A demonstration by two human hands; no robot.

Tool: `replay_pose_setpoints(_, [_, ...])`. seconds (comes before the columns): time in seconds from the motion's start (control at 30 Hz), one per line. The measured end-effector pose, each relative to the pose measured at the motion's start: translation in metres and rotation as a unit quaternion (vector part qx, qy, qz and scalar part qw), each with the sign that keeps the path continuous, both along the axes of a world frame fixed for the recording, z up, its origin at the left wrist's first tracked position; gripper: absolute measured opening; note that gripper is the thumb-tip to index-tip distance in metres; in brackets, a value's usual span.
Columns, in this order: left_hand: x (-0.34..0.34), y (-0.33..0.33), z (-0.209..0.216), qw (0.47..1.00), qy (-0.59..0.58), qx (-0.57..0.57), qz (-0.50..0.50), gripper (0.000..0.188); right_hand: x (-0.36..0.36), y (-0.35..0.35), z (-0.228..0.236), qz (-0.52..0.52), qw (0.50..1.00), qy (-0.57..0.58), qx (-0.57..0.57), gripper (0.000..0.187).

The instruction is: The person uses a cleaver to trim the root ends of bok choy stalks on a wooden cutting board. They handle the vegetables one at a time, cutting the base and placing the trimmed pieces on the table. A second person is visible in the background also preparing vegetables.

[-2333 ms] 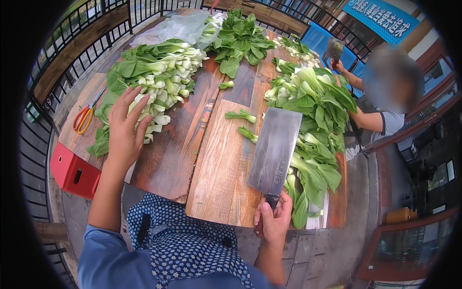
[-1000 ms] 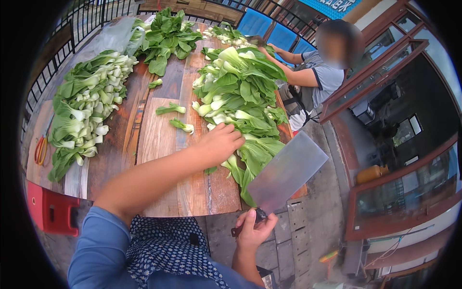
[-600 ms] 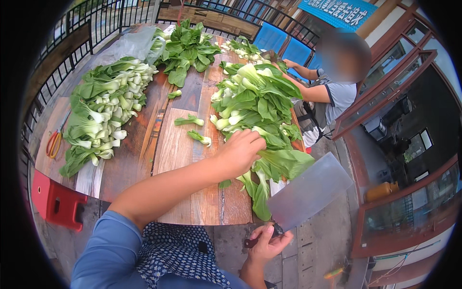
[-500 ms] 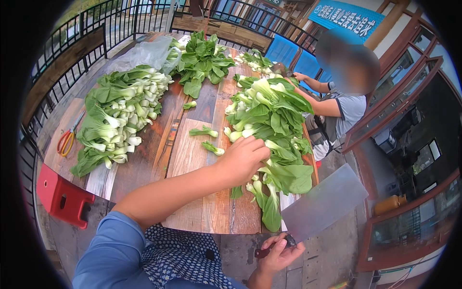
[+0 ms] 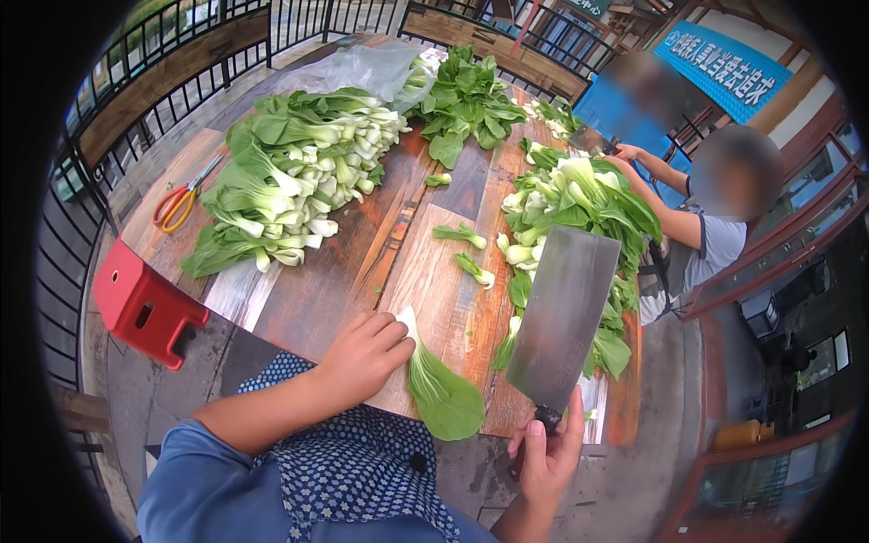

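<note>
My left hand (image 5: 367, 356) is closed round the white base of a bok choy (image 5: 444, 391) at the table's near edge. Its green leaf hangs toward me past the edge. In my right hand (image 5: 550, 445) is a cleaver (image 5: 566, 312), gripped by its dark handle. The broad grey blade points up and hides part of the bok choy heap (image 5: 579, 185) on the right. Between the heap and my left hand lie two small bok choy pieces (image 5: 475, 270), with another small piece (image 5: 438, 179) farther back.
A large bok choy pile (image 5: 299, 181) covers the table's left part, beside scissors (image 5: 186, 195). A clear plastic bag (image 5: 362, 68) and more greens (image 5: 466, 104) lie at the back. A red stool (image 5: 145, 299) stands at left. Across the table, a person (image 5: 724, 235) works with another blade.
My left hand has moved from the right heap to the near edge, now with a bok choy. The cleaver has swung from tilted right to nearly upright over the table. My view has shifted.
</note>
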State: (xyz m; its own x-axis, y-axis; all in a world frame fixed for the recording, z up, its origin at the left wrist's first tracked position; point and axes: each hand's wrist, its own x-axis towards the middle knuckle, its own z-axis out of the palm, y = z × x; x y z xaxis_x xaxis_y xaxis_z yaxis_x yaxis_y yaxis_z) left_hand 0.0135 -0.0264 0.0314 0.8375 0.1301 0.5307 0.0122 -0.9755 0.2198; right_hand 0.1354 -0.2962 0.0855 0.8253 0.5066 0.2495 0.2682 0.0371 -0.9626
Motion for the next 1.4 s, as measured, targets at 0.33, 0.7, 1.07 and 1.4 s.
replay_pose_setpoints(0.33, [-0.017,0.011,-0.014,0.997,-0.069,-0.022,0.03,0.041,0.001,-0.006,0.067,0.203,0.927,-0.13,-0.287,0.063])
replay_pose_setpoints(0.7, [-0.01,0.01,-0.017,0.995,-0.075,-0.045,0.042,0.034,-0.025,0.009,0.118,0.264,0.828,-0.221,-0.443,0.063])
replay_pose_setpoints(1.07, [-0.01,0.013,-0.018,0.991,-0.08,-0.11,0.006,0.03,-0.024,0.023,0.099,0.259,0.782,-0.308,-0.477,0.077])
replay_pose_setpoints(1.4, [-0.01,0.012,-0.017,0.988,-0.069,-0.137,-0.007,0.038,-0.024,0.032,0.102,0.285,0.776,-0.305,-0.473,0.076])
